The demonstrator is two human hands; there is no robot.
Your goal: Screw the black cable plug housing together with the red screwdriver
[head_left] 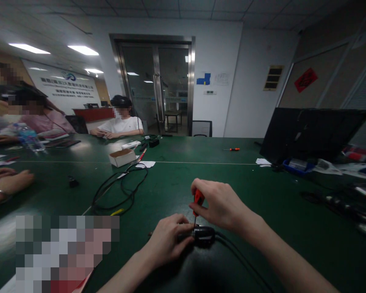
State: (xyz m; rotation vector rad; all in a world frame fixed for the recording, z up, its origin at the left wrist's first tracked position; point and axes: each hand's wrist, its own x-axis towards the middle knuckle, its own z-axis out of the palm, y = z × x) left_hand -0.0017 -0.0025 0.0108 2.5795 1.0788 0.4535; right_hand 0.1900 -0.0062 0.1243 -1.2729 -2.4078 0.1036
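Two hands are meeting over one glossy black, rounded housing (205, 235), which is lying right in front of us on the smooth dark-green tabletop (177, 183). With the left hand (171, 236) we are gripping its left end, thumb on the near side and fingers on the far side, probably so that it is not rolling or twisting under the tool. With the right hand (222, 203) we are holding a red-and-black-handled screwdriver with a thin metal shaft (198, 197), thumb and fingers wrapping its handle. We are standing it nearly upright, presumably because any push is then going straight down and the tabletop is bearing it. Its tip is sitting just beside our left fingertips; we are not managing to tell whether it is seated in a screw. Thin black cables (225, 238) are leaving the housing's right end and trailing between our forearms, likely giving both hands room. A second, orange-and-black screwdriver (234, 149) is lying well apart on the far side, while a small open white cardboard box (122, 158) and a looped black cord (94, 200) are resting off to our left, seemingly out of our way.
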